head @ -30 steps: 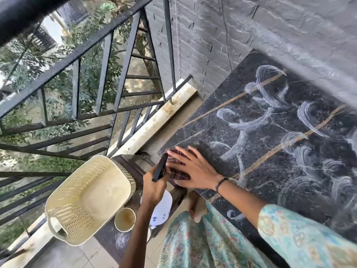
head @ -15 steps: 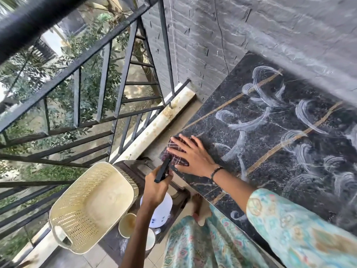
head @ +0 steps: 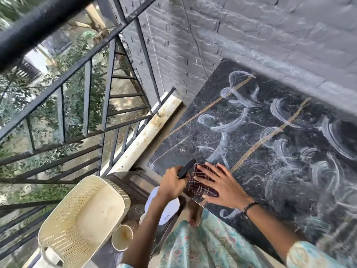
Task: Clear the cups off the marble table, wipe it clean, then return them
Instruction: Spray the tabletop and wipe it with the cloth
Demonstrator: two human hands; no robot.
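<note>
Since the earlier frame the right hand [head: 222,185] and the cloth [head: 201,180] under it have come back toward the near left corner of the marble table [head: 289,144], and the left hand [head: 172,183] has come up beside them.

In the head view, the right hand lies flat with its fingers spread and straight, and it presses the dark checked cloth on the table near the near edge. The left hand is closed around a slim black object [head: 186,169], which points up just beside the cloth. White curved smears cover most of the dark table top.

To the left of the table, lower down, a dark stool [head: 135,180] carries a cream perforated basket [head: 83,217]. A paper cup [head: 122,237] stands just beside the basket, on its near right side. A white object [head: 164,207] lies partly hidden under the left forearm. A black metal railing [head: 87,105] stands to the far left, and a grey brick wall [head: 251,31] runs behind the table.
</note>
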